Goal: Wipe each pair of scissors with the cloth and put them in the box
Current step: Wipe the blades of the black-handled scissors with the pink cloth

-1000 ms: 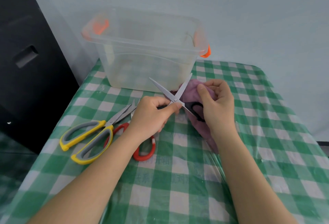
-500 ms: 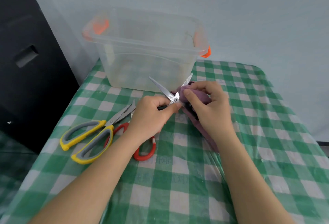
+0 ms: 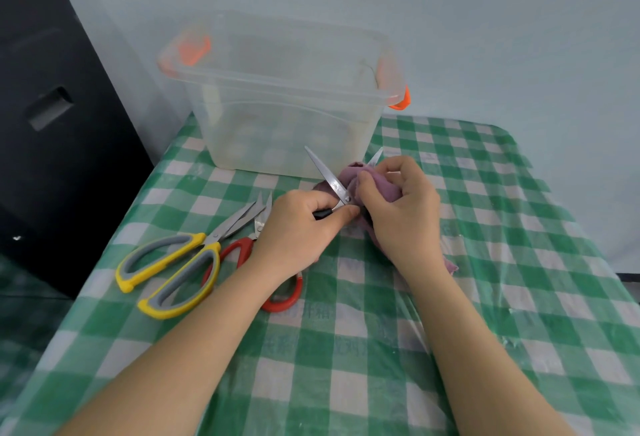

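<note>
Wiping is under way just in front of the box (image 3: 277, 96): the left hand (image 3: 298, 228) grips the black scissors (image 3: 330, 181), blades spread, while the right hand (image 3: 401, 207) pinches the cloth (image 3: 349, 176) around one blade. Next, probably, comes the other blade, then the box; yellow scissors (image 3: 173, 266) and red scissors (image 3: 280, 297) wait to its front left.

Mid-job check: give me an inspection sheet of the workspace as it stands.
Surface: table under a green-and-white checked cloth with clear plastic over it.
Job's things: black-handled scissors, blades open; purple cloth on one blade; yellow-handled scissors and red-handled scissors lying flat at the left; clear box with orange latches, no scissors seen inside.
Clutter: nothing seen.
Grippers: left hand grips the black handle; right hand pinches the cloth round the blade.
Cables: nothing seen.
Surroundings: pale wall behind; black object beside the table at left.
</note>
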